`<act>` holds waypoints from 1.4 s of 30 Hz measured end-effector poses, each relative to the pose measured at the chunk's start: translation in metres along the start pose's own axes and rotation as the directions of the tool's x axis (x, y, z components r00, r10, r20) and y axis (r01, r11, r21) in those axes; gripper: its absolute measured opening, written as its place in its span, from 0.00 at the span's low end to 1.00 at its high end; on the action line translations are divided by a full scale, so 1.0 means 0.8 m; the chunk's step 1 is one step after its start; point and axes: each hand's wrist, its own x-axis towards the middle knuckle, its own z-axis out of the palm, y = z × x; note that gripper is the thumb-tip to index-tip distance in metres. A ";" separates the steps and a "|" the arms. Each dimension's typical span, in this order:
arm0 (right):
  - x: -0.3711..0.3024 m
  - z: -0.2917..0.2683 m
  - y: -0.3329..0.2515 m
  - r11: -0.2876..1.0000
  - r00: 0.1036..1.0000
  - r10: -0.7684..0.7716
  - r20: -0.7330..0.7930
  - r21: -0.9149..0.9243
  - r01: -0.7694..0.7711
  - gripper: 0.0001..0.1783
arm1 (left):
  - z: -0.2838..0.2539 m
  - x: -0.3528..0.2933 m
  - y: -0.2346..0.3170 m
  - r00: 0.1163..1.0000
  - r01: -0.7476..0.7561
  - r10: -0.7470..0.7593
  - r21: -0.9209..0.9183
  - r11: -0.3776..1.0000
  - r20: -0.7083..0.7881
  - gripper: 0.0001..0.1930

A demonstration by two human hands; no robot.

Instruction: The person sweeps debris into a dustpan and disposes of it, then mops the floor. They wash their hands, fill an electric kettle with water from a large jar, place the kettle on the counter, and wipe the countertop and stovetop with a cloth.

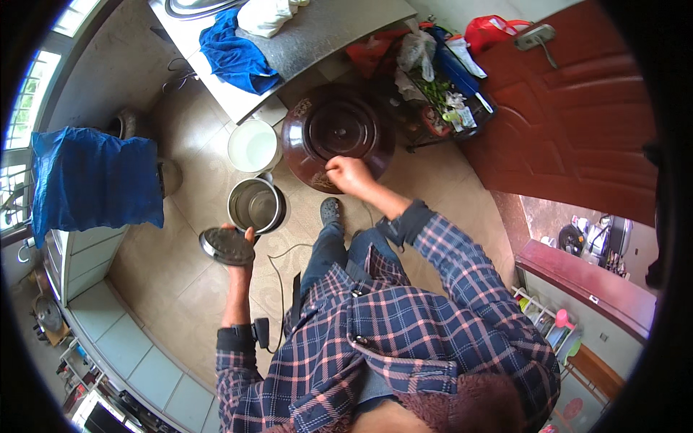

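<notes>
My left hand [242,260] grips a round metal lid with a dark face [225,247], thumb on its edge. Just beyond the lid stands an open steel pot [232,215] on the floor. The inside of the pot looks shiny and greyish. Over the near side of a large dark brown glazed jar [297,141] is my right hand [349,175], its fingers curled together. What those fingers hold, if anything, is hidden. The jar has a round top with a small knob in the middle. A white bucket [232,153] with pale contents sits left of the jar, behind the pot.
A counter [317,36] at the back carries a blue cloth [234,54] and a white cloth [267,16]. Right of the jar, a low rack [469,133] holds vegetables and bags beside a red-brown door [570,108]. Blue plastic sheeting [97,180] hangs at left. A thin cord [278,270] runs by my legs.
</notes>
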 end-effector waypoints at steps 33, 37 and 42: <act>0.108 -0.299 0.001 0.825 0.971 -0.195 -0.137 -0.558 0.087 0.18 | -0.069 -0.238 -0.010 0.860 0.506 -0.509 -0.186 0.842 0.038 0.20; 0.231 -0.337 -0.012 0.766 0.955 -0.172 -0.242 -0.642 -0.025 0.22 | -0.066 -0.233 -0.009 0.872 0.486 -0.490 -0.137 0.863 0.003 0.17; 0.340 -0.356 -0.028 0.700 0.948 0.028 -0.316 -0.672 -0.244 0.27 | -0.088 -0.221 0.010 0.846 0.527 -0.531 -0.212 0.823 0.041 0.21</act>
